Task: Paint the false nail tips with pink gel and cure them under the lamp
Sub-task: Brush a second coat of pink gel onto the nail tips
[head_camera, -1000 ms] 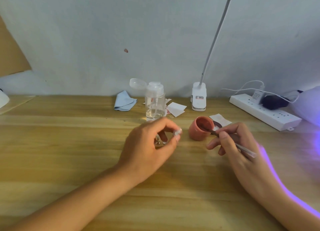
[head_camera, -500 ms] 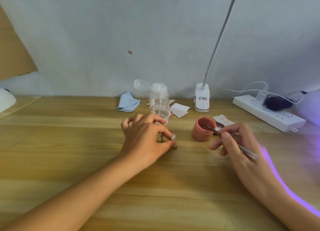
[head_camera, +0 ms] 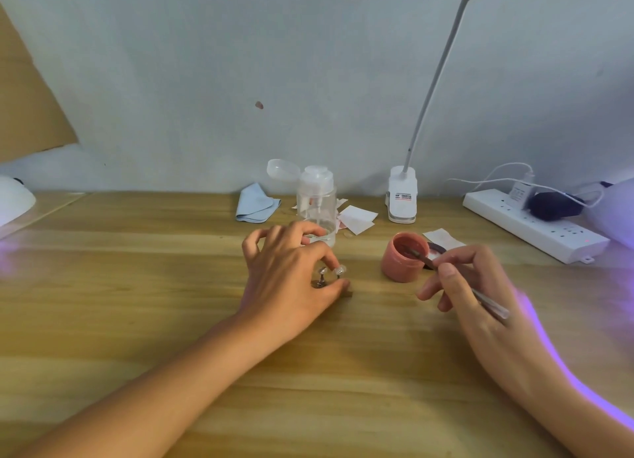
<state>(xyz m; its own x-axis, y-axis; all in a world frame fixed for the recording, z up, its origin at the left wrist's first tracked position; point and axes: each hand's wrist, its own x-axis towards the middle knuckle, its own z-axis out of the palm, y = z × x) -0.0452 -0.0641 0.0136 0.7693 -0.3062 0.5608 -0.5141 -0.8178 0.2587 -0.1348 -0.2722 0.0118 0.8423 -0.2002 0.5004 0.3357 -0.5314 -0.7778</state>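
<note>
Right hand (head_camera: 480,293) pinches brush (head_camera: 494,306) — bristles point forward-left into pink jar (head_camera: 399,269); left hand (head_camera: 288,279) grips nail stand (head_camera: 321,279).

gap: table (head_camera: 384,337) between left hand (head_camera: 288,279) and right hand (head_camera: 480,286) | blocks beyond: bottle (head_camera: 317,200), pink pot (head_camera: 404,263)

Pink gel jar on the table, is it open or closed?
Open: the small round pink jar has no lid on, and the thin brush dips into it.

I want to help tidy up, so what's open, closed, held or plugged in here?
Pink gel jar: open.
Brush: held by right hand, tip dipped in that jar.
Pump bottle: flip cap open.
Nail tip holder: pinched by left hand.
Power strip: plugs in.
</note>
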